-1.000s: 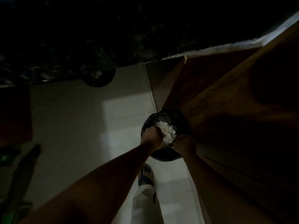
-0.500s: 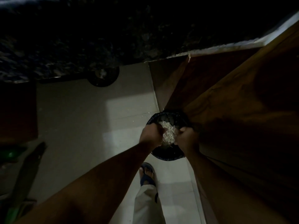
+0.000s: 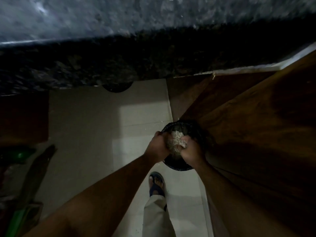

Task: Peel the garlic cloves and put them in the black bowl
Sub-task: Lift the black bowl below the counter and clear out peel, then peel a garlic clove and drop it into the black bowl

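1. While both my arms reach down over the round black bin (image 3: pixel 177 165) lined with a dark bag, which stands on the pale tiled floor (image 3: pixel 95 134), my two hands meet just above its mouth.
2. My left hand (image 3: pixel 158 147) curls its fingers round the near-left side of a pale, crinkled clump of papery garlic skins (image 3: pixel 176 141); the knuckles face up.
3. My right hand (image 3: pixel 192 151) grips the same clump from the right, fingers bent into it, so the clump sits pressed between both hands.
4. Whether any whole garlic clove lies inside the clump I cannot tell; it is too dim and small.
5. Just to the right of the bin stands a brown wooden cabinet door (image 3: pixel 256 134), touching or nearly touching its rim.
6. Beyond the bin runs the dark speckled stone countertop (image 3: pixel 119 62), with a small round black object (image 3: pixel 118 87) under its edge.
7. Nearer to me than the bin is my foot in a blue sandal (image 3: pixel 156 183), below a light trouser leg (image 3: pixel 157 218).
8. Far left of the bin something green (image 3: pixel 18 155) shows, unclear.
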